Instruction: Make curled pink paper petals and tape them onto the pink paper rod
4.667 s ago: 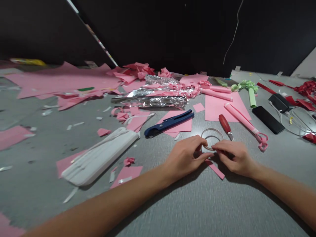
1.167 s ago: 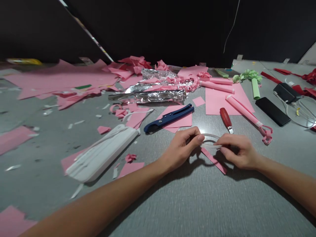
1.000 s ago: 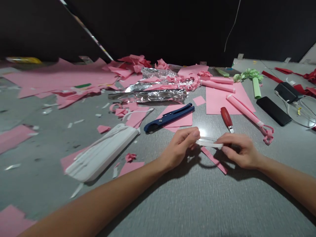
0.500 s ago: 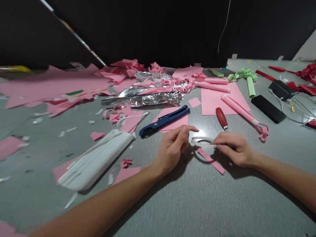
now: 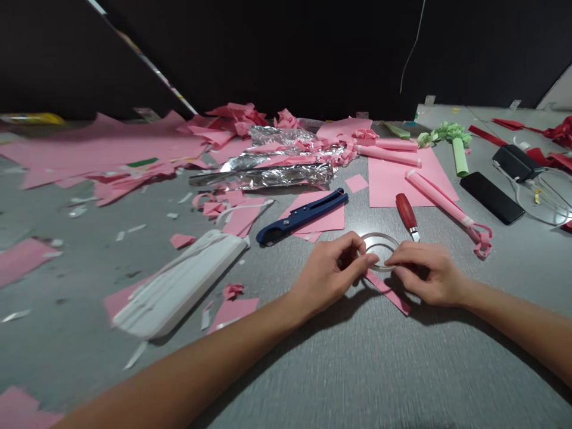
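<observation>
My left hand (image 5: 331,271) pinches the left side of a narrow roll of tape (image 5: 386,239), a thin pale ring, with thumb and forefinger. On the opposite side, my right hand (image 5: 431,274) grips the roll's edge between thumb and fingers. The ring is tilted so that its round opening faces me. Just below it a pink paper strip (image 5: 392,296) lies slantwise on the table, its upper end close to my left fingertips. Beyond my right hand lies a small knife with a red handle (image 5: 404,210), blade toward me.
A blue cutter tool (image 5: 304,215) lies on pink paper beyond my left hand. A long white case (image 5: 187,292) sits to the left among paper scraps. Crumpled foil (image 5: 286,177), pink paper rolls (image 5: 440,198), a green roll (image 5: 459,157) and a black phone (image 5: 491,197) are farther back.
My left hand has moved to the tape roll, and its extended forefinger has closed onto the rim with the thumb. The roll has turned from nearly edge-on to showing its opening.
</observation>
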{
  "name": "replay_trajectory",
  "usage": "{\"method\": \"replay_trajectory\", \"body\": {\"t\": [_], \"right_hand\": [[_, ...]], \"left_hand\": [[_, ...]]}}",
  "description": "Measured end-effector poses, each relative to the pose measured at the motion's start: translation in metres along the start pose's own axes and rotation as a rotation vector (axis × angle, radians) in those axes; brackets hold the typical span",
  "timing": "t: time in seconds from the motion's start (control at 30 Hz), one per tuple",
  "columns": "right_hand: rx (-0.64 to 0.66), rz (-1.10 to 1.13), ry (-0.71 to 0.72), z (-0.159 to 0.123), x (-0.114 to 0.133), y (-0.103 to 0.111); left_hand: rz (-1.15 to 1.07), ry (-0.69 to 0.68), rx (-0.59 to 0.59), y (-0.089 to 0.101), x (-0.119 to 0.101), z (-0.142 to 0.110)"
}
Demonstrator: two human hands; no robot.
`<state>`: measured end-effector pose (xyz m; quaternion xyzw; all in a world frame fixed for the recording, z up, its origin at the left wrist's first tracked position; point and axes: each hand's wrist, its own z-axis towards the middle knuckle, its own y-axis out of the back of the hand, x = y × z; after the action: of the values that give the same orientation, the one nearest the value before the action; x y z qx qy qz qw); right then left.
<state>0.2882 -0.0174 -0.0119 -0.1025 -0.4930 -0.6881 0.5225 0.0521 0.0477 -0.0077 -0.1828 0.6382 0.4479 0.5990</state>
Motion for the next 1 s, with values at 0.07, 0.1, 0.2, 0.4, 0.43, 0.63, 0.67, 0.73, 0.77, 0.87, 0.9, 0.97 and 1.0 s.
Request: {"method": "replay_trajectory", "body": {"t": [0.07,0.1,0.2,0.4,0.43,0.63,0.67,0.73,0.77,0.87,0.9,0.97,1.0], "right_hand": [[-0.005,-0.01,-0.021,-0.0001,-0.0009,0.0004],[-0.012,-0.022,-0.033,-0.0003,-0.0015,0.0003],[-0.043,-0.048,-0.054,-0.0013,-0.0039,-0.0005],[-0.077,-0.025,-0.108,-0.0021,-0.0063,0.002],[-0.08,-0.018,-0.111,-0.0018,-0.0059,0.0028],[-0.049,-0.031,-0.03,-0.0013,-0.0032,0.0014],[-0.035,-0.041,-0.026,-0.0014,-0.003,0.0005],[-0.018,-0.058,-0.027,-0.0016,-0.0026,-0.001],[-0.015,-0.065,-0.031,-0.0016,-0.0022,-0.0014],[-0.011,-0.088,-0.046,-0.0014,-0.001,-0.0018],[-0.015,-0.098,-0.047,-0.0013,-0.0007,-0.0019],[-0.024,-0.123,-0.042,-0.0015,-0.0006,-0.0027],[-0.026,-0.134,-0.038,-0.0018,-0.0008,-0.0033]], "left_hand": [[0.03,-0.028,0.011,-0.0007,-0.0009,-0.0002],[0.05,-0.049,0.021,-0.0011,-0.0012,-0.0005],[0.121,-0.116,0.052,-0.0021,-0.0002,-0.0021],[0.204,-0.254,0.052,-0.0047,0.0047,-0.0043],[0.212,-0.253,0.043,-0.0049,0.0049,-0.0041],[0.214,-0.193,0.006,-0.0042,0.0048,-0.0026],[0.227,-0.2,0.007,-0.0041,0.0047,-0.0027],[0.266,-0.222,0.014,-0.0043,0.0045,-0.0029],[0.283,-0.233,0.016,-0.0045,0.0044,-0.0029],[0.299,-0.26,0.023,-0.0052,0.0045,-0.003],[0.297,-0.267,0.026,-0.0054,0.0047,-0.003],[0.29,-0.273,0.033,-0.0057,0.0054,-0.0033],[0.287,-0.274,0.035,-0.0059,0.0059,-0.0035]]}}
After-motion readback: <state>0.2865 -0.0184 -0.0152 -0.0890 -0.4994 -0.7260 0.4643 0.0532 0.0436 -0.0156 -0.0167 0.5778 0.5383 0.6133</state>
